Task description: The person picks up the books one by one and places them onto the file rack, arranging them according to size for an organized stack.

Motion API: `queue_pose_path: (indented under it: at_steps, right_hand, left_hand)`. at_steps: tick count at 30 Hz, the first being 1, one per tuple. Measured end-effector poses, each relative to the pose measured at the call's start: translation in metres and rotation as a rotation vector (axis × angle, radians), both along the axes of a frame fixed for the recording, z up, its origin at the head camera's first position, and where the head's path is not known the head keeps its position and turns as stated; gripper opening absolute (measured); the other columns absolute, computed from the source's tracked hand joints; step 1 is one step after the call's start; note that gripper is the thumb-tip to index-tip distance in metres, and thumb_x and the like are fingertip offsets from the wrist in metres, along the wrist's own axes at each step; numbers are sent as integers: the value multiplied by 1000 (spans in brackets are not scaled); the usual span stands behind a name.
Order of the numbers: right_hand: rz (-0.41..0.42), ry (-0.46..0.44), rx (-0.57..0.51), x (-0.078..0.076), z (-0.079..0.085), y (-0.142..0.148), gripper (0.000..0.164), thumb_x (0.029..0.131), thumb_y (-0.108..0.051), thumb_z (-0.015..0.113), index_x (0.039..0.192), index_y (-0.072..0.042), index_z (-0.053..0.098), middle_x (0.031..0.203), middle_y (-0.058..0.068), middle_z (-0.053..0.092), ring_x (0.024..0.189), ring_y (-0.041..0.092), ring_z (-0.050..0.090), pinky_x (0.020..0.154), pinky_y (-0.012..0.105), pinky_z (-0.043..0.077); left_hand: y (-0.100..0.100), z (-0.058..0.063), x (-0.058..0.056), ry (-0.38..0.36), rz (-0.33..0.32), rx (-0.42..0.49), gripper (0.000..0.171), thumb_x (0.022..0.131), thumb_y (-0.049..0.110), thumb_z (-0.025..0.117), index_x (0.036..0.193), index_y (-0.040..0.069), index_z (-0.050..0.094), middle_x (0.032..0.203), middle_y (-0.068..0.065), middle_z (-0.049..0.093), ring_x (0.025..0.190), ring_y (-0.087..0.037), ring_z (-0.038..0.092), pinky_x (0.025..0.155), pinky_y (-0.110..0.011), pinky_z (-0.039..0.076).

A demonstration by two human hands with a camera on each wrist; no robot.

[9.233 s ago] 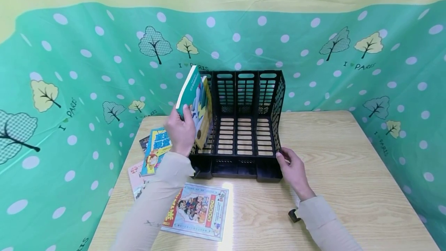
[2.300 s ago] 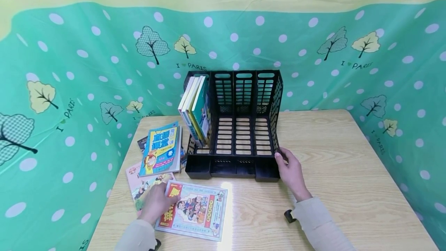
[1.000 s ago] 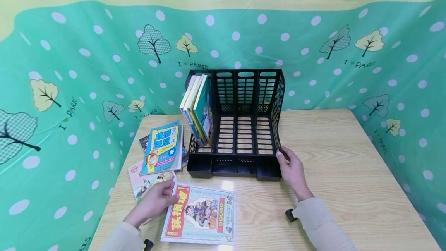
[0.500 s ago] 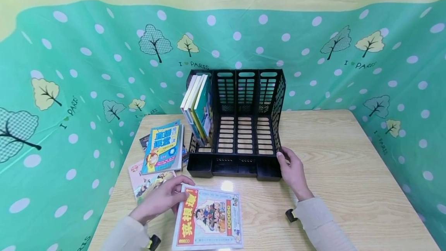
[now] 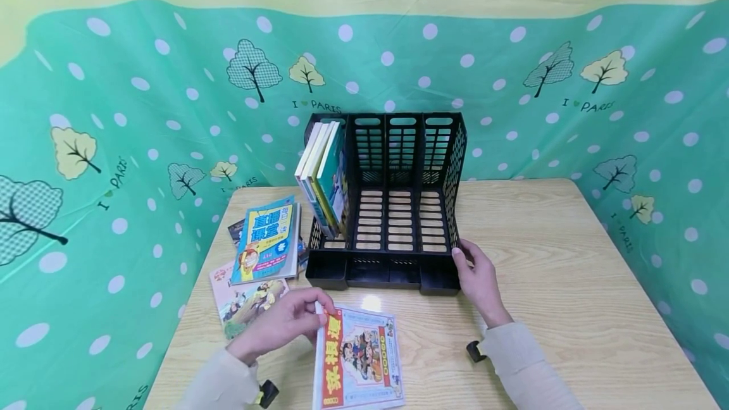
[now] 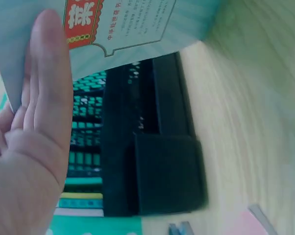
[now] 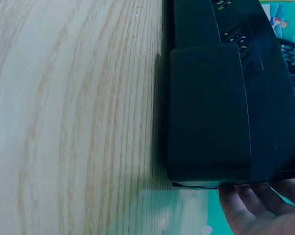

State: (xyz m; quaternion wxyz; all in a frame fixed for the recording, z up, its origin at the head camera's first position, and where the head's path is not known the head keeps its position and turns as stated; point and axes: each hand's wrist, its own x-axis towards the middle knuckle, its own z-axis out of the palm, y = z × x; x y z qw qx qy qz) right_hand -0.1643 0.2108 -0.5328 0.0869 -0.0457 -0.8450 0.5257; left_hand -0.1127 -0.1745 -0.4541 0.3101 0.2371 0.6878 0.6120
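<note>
My left hand [image 5: 287,324] pinches the left edge of a thin book [image 5: 362,359] with a red title strip and a cartoon group on its pale blue cover. In the left wrist view the book [image 6: 133,29] is tilted and clear of the table, with my thumb [image 6: 49,49] on the cover. A black file rack [image 5: 383,274] with several slots stands in front of me. My right hand [image 5: 480,280] grips its front right corner; in the right wrist view the fingers [image 7: 265,198] lie along the rack's side. Several books [image 5: 324,176] lean upright in the leftmost slot.
Left of the rack, a blue and yellow book [image 5: 264,245] lies on other books, one of them dark. A pink picture book [image 5: 245,302] lies flat in front of that pile. Wooden table [image 5: 547,271] extends to the right. A green patterned cloth [image 5: 512,100] hangs behind.
My left hand put the green book into the leftmost slot, then took the red-titled book from the table, drawing it right and tilting it up. The right hand stays at the rack's corner.
</note>
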Motion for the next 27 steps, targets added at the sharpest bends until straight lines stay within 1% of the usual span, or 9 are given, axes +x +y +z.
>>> queue_pose_path:
  at_steps: [4, 6, 8, 10, 14, 16, 19, 22, 27]
  right_hand:
    - [-1, 9, -3, 0, 0, 0, 48, 100, -33, 48, 134, 1, 49, 130, 21, 54, 119, 34, 52, 95, 50, 46]
    - [-3, 4, -3, 0, 1, 0, 47, 100, -33, 48, 134, 1, 49, 130, 21, 54, 119, 34, 52, 96, 50, 46]
    - [-6, -6, -1, 0, 1, 0, 48, 100, -34, 48, 134, 0, 49, 131, 21, 54, 120, 33, 51, 96, 49, 46]
    - [-6, -13, 3, 0, 1, -1, 48, 100, -34, 47, 135, 0, 48, 131, 20, 54, 120, 33, 51, 96, 49, 46]
    - [-3, -13, 1, 0, 2, -1, 49, 100, -35, 47, 134, 0, 48, 131, 20, 54, 120, 33, 51, 97, 49, 46]
    - [0, -8, -2, 0, 2, -1, 49, 100, -35, 47, 134, 0, 48, 131, 21, 54, 120, 33, 51, 96, 49, 46]
    - [6, -3, -5, 0, 2, -1, 49, 100, -35, 48, 134, 1, 48, 131, 21, 53, 120, 34, 51, 96, 50, 46]
    - [4, 3, -5, 0, 1, 0, 50, 100, -35, 48, 134, 1, 49, 131, 21, 54, 120, 34, 51, 96, 50, 46]
    - [2, -1, -8, 0, 0, 0, 49, 100, -35, 48, 134, 0, 49, 131, 21, 54, 119, 33, 51, 96, 50, 46]
  left_hand:
    - [8, 5, 2, -32, -115, 149, 31, 89, -7, 51, 120, -6, 51, 112, -26, 61, 92, -28, 67, 76, -54, 54]
    - [12, 6, 3, -7, -120, 159, 31, 89, -8, 54, 120, -5, 52, 112, -25, 62, 94, -28, 67, 78, -51, 54]
    - [16, 6, 4, 34, -94, 132, 28, 89, -6, 58, 117, -3, 56, 110, -22, 64, 93, -27, 68, 79, -45, 55]
    - [20, 7, 5, 115, -58, 87, 23, 90, 0, 63, 113, 2, 61, 109, -16, 66, 91, -22, 68, 78, -41, 57]
    - [27, 8, 8, 361, -6, 10, 16, 90, 11, 66, 106, 12, 68, 102, -3, 66, 88, -12, 62, 79, -30, 54]
    - [30, 7, 8, 475, 25, -10, 14, 89, 16, 68, 103, 16, 70, 97, 2, 61, 89, -12, 55, 80, -27, 49]
    - [35, 4, 8, 563, 58, 13, 12, 87, 15, 69, 99, 18, 71, 100, 1, 56, 98, -16, 51, 86, -30, 44]
    - [42, -1, 6, 555, 54, 106, 15, 89, 3, 65, 100, 13, 68, 110, -6, 61, 107, -22, 55, 95, -34, 45]
    - [56, -9, 6, 483, 68, 243, 20, 90, -10, 56, 105, 1, 63, 106, -15, 67, 102, -24, 63, 88, -38, 53]
